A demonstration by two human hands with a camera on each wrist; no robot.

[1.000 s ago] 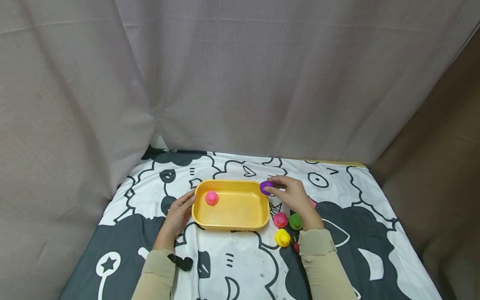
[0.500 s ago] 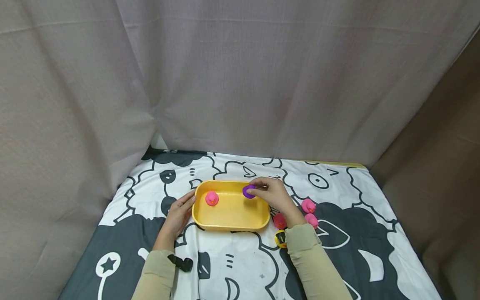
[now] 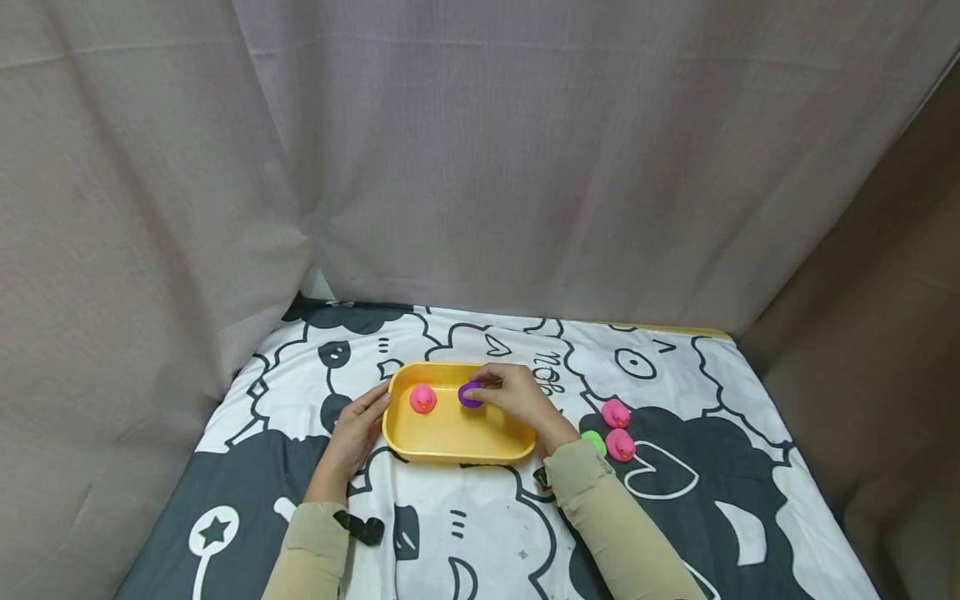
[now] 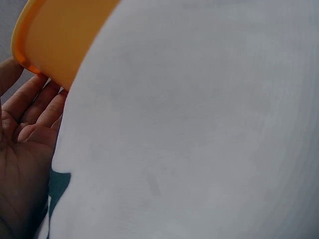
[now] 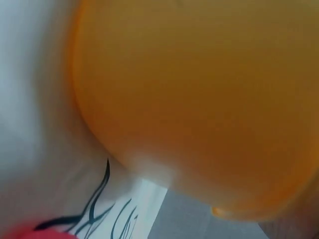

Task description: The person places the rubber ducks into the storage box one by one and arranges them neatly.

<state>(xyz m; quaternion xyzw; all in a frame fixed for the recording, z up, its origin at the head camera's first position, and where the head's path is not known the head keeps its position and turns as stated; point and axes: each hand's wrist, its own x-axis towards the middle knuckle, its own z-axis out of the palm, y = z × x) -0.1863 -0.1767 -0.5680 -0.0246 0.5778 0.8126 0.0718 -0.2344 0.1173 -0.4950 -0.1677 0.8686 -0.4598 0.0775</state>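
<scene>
In the head view, my right hand (image 3: 517,396) pinches a small round purple rubber duck (image 3: 470,395) between thumb and fingertips, over the middle of a yellow tray (image 3: 457,458). The fingers partly cover the duck, and I cannot tell whether it touches the tray floor. A pink rubber duck (image 3: 423,398) sits in the tray's left part. My left hand (image 3: 357,429) rests its fairly straight fingers against the tray's left edge; the left wrist view shows its fingertips (image 4: 42,82) at the rim. The right wrist view holds mostly the blurred yellow tray (image 5: 199,99).
Right of the tray, two pink ducks (image 3: 620,444) and a partly hidden green duck (image 3: 594,442) lie by my right forearm. A black-and-white patterned cloth (image 3: 450,533) covers the table. Grey curtains (image 3: 480,167) hang behind, with a brown one (image 3: 892,333) at the right.
My right hand has carried the purple duck leftward, from the tray's right rim to over its middle. My forearm now covers more ducks on the cloth. My left hand has stayed put.
</scene>
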